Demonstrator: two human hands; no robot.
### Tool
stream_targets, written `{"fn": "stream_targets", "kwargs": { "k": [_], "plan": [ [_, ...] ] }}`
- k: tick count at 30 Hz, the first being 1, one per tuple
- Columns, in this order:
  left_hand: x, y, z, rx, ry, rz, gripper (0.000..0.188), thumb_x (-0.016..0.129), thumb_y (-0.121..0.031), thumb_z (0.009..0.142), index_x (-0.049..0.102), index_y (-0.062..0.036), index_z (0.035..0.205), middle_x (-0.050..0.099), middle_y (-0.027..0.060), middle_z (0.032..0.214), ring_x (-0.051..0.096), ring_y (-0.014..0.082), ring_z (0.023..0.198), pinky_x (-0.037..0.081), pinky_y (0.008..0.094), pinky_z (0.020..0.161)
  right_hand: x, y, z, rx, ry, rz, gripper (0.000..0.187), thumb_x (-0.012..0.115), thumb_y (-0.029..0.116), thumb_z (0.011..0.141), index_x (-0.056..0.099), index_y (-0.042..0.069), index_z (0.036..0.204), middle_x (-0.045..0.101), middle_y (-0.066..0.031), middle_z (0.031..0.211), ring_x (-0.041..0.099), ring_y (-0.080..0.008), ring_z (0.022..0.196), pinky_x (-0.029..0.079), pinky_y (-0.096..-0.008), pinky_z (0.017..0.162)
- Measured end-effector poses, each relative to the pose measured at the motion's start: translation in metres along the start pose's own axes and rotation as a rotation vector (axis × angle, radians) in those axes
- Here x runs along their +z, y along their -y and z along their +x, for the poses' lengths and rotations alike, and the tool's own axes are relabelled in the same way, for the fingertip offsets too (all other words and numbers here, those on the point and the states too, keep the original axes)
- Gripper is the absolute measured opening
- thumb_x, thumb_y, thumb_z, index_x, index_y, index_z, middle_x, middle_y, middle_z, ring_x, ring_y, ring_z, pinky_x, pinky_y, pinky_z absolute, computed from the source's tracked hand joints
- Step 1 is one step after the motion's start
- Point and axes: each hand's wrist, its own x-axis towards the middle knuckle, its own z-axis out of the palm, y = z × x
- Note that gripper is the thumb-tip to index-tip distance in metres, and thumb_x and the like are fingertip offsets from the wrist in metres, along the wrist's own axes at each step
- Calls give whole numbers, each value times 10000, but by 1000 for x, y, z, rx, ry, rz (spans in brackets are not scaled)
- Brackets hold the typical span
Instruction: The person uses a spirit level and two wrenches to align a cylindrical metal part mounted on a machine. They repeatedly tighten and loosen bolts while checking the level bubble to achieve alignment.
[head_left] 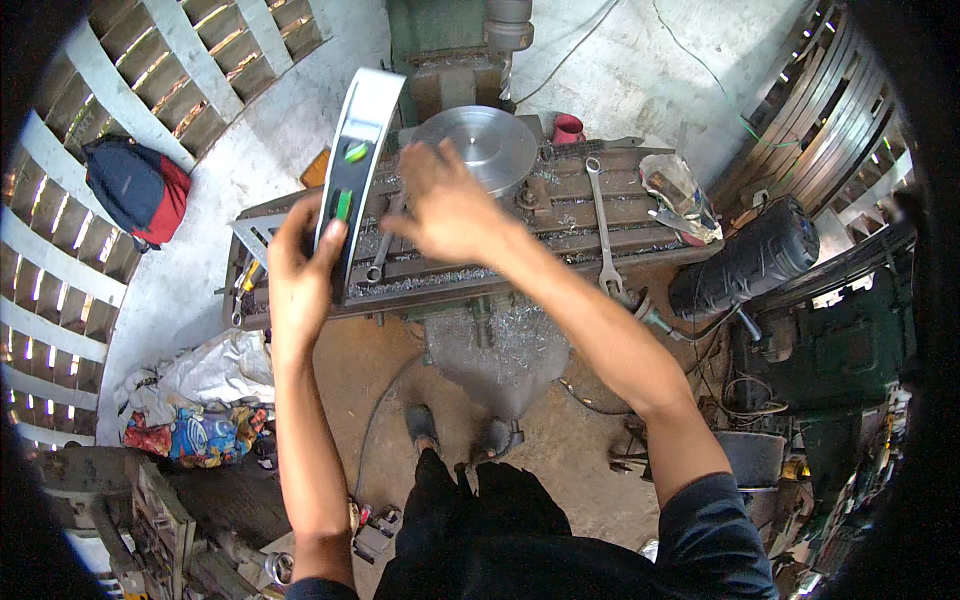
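My left hand (305, 255) is closed round the lower part of a spirit level (362, 165), which has a white face and green vials. It is held up and tilted over the left part of a slotted machine table (460, 262). My right hand (445, 200) hovers over the table just right of the level, its fingers apart and somewhat blurred, with nothing seen in them. Behind that hand lies a round, shiny metal disc (490, 150). A combination wrench (378, 258) rests on the table between the level and my right wrist, partly hidden.
A long wrench (602, 220) lies across the table's right half, among metal shavings. Above the disc hangs a machine spindle (508, 30). A red cup (567, 128) and a plastic-wrapped bundle (680, 195) stand at the back and right. A black cylinder (750, 255) is beyond the right edge.
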Motion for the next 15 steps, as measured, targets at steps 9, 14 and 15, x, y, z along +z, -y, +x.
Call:
{"fn": "stream_targets", "kwargs": {
  "k": [9, 14, 15],
  "plan": [
    [-50, 5, -22, -148, -96, 20, 296, 641, -83, 965, 631, 41, 1234, 683, 67, 1043, 604, 141, 977, 459, 291, 915, -31, 3, -6, 211, -275, -223, 685, 507, 519, 1011, 561, -65, 1365, 522, -302, 1429, 468, -426, 1379, 292, -522, 1196],
    [-15, -11, 41, 166, 64, 121, 310, 650, -81, 946, 634, 41, 1230, 724, 133, 1101, 644, 179, 1022, 470, 324, 954, -39, 7, -11, -132, -216, 496, 588, 570, 441, 998, 612, -96, 1233, 642, -285, 1250, 592, -438, 1207, 444, -500, 1069],
    [-11, -15, 50, 238, 68, 184, 305, 654, -86, 945, 637, 40, 1222, 728, 139, 1093, 647, 181, 1019, 474, 328, 948, -46, -3, -11, -12, -329, 374, 594, 577, 438, 993, 606, -108, 1226, 643, -292, 1240, 594, -442, 1198, 453, -502, 1054]
  ]
}}
